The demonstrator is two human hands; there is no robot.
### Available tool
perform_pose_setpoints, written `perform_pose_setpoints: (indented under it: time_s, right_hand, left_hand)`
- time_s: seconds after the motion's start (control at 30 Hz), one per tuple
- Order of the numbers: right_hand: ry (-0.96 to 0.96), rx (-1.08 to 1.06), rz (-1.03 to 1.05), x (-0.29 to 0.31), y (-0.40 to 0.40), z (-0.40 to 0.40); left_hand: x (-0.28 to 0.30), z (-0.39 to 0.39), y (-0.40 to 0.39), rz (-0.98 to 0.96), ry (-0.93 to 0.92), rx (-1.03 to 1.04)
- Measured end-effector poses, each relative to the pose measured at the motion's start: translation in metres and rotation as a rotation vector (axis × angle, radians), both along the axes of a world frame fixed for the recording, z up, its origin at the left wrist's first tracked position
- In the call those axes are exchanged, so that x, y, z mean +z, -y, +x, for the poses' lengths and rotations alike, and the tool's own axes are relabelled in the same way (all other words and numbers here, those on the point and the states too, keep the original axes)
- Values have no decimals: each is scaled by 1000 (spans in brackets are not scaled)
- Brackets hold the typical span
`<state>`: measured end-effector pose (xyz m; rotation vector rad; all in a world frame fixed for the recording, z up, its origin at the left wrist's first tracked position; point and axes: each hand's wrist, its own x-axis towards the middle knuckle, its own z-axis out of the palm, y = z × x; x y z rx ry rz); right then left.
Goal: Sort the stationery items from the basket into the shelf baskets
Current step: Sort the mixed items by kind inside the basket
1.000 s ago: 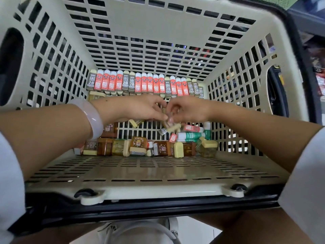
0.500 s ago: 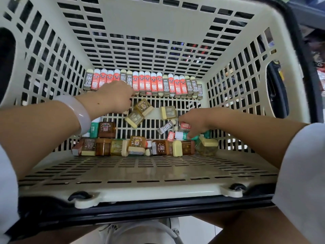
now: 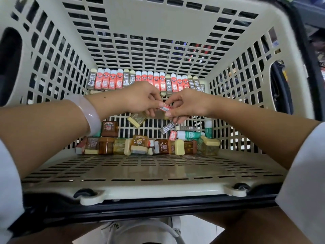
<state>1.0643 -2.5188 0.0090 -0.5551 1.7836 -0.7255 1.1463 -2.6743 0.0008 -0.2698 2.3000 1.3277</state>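
Both my hands meet over the middle of the cream slotted basket [image 3: 158, 175]. A small red-and-white eraser [image 3: 165, 108] is pinched between the fingertips of my left hand [image 3: 140, 97] and my right hand [image 3: 186, 105]. Along the far wall stands a neat row of red and grey 2B erasers [image 3: 112, 81]. Loose on the floor lie a yellow box [image 3: 136, 119], a grey 2B eraser [image 3: 168, 128], green-and-white tubes [image 3: 189, 135] and a line of brown and yellow boxes [image 3: 140, 147] against the near wall.
The basket's high slotted walls close in on every side, with a handle opening on the left [image 3: 10, 67] and another on the right [image 3: 279, 88]. A black frame [image 3: 149, 208] runs under the near rim. Dark shelving [image 3: 316, 41] shows at the far right.
My left hand came back from the far eraser row and my right hand rose from the loose pile; they now meet and pinch a red eraser together.
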Motion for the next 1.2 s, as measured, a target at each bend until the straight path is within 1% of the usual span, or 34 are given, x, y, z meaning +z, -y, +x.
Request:
perform_pose_setpoints:
  time_s: [0.03, 0.07, 0.1, 0.17, 0.2, 0.23, 0.3, 0.5, 0.57, 0.63, 0.67, 0.73, 0.8, 0.83, 0.9, 0.97, 1.07, 1.13, 1.2]
  right_hand:
    - [-8, 0, 10, -1, -1, -2]
    - [-78, 52, 44, -5, -2, -3]
    - [-216, 169, 102, -8, -4, -4]
    - [-546, 506, 258, -17, -12, -4]
    - [-653, 647, 321, -21, -17, -2]
    - [-699, 734, 361, -25, -21, 0]
    - [-705, 779, 380, -30, -25, 3]
    - [-639, 803, 351, -31, -24, 4]
    - [-590, 749, 312, -25, -25, 1]
    - [-587, 582, 248, -14, -21, -5]
    - [-626, 441, 206, -10, -18, -11]
    - [-717, 49, 165, -5, -14, -24]
    - [-808, -328, 197, -4, -15, -34]
    - [-858, -428, 252, -6, -18, -37]
    - [-910, -462, 398, -13, -25, -41]
    - [-890, -421, 508, -21, -27, -46]
    - [-837, -454, 520, -29, -22, -49]
    - [-846, -475, 514, -30, -21, -48]
    - [-859, -414, 555, -29, -24, -46]
  left_hand:
    - [0, 0, 2, -2, 12, 10]
    - [0, -1, 5, -12, 9, 29]
    - [0, -1, 8, -27, -2, 57]
    - [-1, -1, 14, -65, -24, 104]
    - [-2, -1, 16, -89, -37, 116]
    - [-2, 0, 18, -120, -53, 124]
    - [-3, -2, 20, -186, -79, 130]
    - [-2, -3, 20, -264, -122, 118]
    - [-2, -2, 21, -280, -130, 127]
    - [-1, -3, 23, -297, -136, 171]
    - [-1, -3, 24, -303, -141, 203]
    - [0, -4, 25, -274, -144, 272]
    - [1, -4, 25, -217, -132, 328]
    - [1, -4, 25, -198, -127, 345]
    - [0, -3, 23, -184, -125, 368]
    - [-1, -3, 20, -188, -132, 379]
    - [-3, -2, 17, -186, -131, 374]
    - [-4, -2, 17, -183, -132, 370]
    - [-4, -1, 17, -169, -128, 376]
